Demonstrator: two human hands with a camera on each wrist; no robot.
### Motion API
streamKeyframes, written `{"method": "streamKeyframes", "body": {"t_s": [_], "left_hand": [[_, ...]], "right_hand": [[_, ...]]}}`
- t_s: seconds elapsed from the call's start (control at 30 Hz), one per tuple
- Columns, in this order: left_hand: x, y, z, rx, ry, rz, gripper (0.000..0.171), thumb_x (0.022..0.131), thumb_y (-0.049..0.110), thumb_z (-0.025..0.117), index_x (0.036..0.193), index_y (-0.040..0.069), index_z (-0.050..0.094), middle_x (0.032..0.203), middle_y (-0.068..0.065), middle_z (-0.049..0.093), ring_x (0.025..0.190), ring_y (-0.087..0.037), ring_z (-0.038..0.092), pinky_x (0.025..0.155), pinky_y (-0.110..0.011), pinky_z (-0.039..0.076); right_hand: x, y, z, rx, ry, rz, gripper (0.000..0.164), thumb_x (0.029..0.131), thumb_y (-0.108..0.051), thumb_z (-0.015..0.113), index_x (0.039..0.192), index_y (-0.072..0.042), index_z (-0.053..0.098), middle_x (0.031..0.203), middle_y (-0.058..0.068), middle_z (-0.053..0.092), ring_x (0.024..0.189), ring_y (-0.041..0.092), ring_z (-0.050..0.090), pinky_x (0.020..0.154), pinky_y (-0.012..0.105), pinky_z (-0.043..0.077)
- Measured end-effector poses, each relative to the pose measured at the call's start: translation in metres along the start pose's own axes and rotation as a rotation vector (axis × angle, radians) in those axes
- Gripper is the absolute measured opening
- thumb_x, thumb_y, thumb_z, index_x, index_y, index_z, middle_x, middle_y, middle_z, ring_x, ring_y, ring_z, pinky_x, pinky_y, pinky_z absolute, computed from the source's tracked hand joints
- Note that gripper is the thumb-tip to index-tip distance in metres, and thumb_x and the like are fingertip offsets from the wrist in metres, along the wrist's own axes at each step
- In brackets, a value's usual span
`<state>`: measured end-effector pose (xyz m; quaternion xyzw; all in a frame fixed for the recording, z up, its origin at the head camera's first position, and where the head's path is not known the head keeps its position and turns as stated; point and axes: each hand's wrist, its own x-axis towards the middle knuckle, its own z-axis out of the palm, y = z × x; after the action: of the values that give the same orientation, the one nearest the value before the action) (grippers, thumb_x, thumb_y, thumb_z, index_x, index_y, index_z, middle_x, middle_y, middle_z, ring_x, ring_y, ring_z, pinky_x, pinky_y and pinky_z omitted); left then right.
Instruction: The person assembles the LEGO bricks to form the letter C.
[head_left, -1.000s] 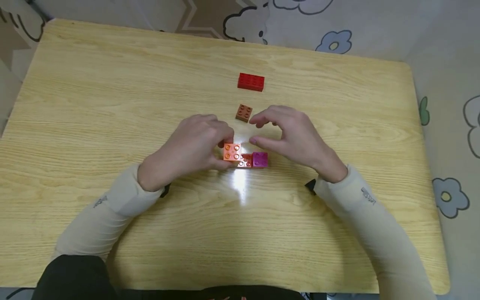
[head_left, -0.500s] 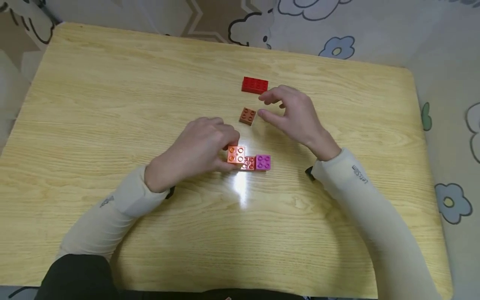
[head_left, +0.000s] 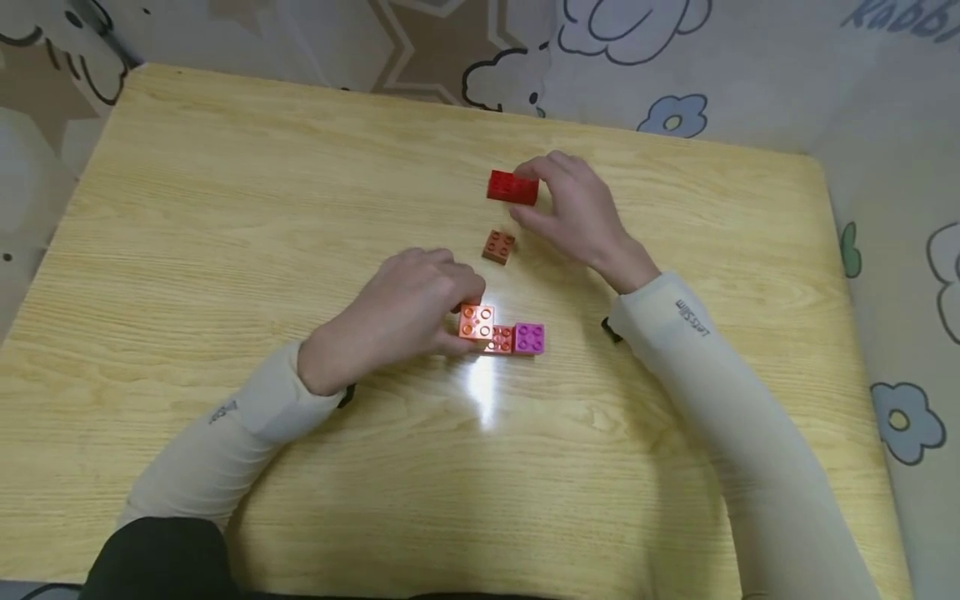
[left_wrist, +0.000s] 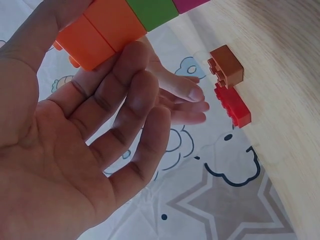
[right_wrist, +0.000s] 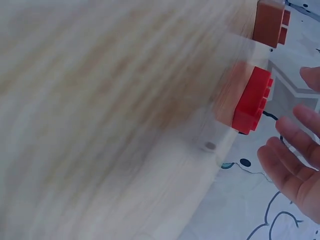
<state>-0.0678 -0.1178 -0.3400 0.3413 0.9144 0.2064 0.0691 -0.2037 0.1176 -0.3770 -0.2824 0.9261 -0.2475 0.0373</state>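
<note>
My left hand [head_left: 405, 304] grips a small build of toy building bricks between thumb and fingers. An orange brick [head_left: 477, 322] is its raised left end, with a magenta brick [head_left: 529, 338] at the right end. A green brick [left_wrist: 154, 14] shows between orange and magenta in the left wrist view. My right hand [head_left: 577, 208] reaches over the long red brick [head_left: 502, 185], thumb and fingers apart on either side. In the right wrist view, the fingers [right_wrist: 280, 167] are apart from the red brick's studs. A small brown brick [head_left: 498, 247] lies between the two hands.
The wooden table [head_left: 300, 183] carries all the bricks. Behind its far edge and along its right side stands a patterned wall [head_left: 750, 75]. A bright light reflection lies just in front of the held build.
My right hand has moved away from the build, past the brown brick, to the red brick. My left hand keeps its grip on the build; the head view has shifted slightly.
</note>
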Motion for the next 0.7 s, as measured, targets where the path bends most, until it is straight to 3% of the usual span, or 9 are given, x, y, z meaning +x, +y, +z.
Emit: {"method": "streamKeyframes", "body": {"t_s": [0.27, 0.4, 0.7], "left_hand": [[-0.002, 0.002, 0.000, 0.010, 0.012, 0.010, 0.046, 0.077, 0.040, 0.101, 0.085, 0.013, 0.065, 0.080, 0.001, 0.063, 0.078, -0.021, 0.053, 0.071, -0.038, 0.045], [-0.002, 0.002, 0.002, 0.011, 0.015, 0.005, 0.046, 0.077, 0.040, 0.101, 0.085, 0.014, 0.064, 0.081, 0.001, 0.064, 0.079, -0.021, 0.053, 0.072, -0.038, 0.045], [-0.002, 0.001, 0.002, 0.023, 0.030, 0.007, 0.046, 0.077, 0.040, 0.101, 0.085, 0.014, 0.064, 0.082, 0.001, 0.065, 0.079, -0.021, 0.053, 0.071, -0.037, 0.045]], "right_hand": [[0.018, -0.001, 0.008, -0.032, -0.100, 0.094, 0.054, 0.103, -0.025, 0.076, 0.149, -0.002, 0.060, 0.145, 0.018, 0.061, 0.128, 0.036, 0.054, 0.105, 0.048, 0.050], [0.023, -0.002, 0.011, -0.050, -0.134, 0.125, 0.056, 0.103, -0.025, 0.074, 0.152, -0.004, 0.058, 0.149, 0.018, 0.059, 0.130, 0.036, 0.053, 0.108, 0.048, 0.050], [0.030, -0.001, 0.016, -0.116, -0.157, 0.130, 0.055, 0.106, -0.021, 0.068, 0.156, -0.002, 0.055, 0.150, 0.021, 0.057, 0.131, 0.038, 0.053, 0.111, 0.050, 0.048]]}}
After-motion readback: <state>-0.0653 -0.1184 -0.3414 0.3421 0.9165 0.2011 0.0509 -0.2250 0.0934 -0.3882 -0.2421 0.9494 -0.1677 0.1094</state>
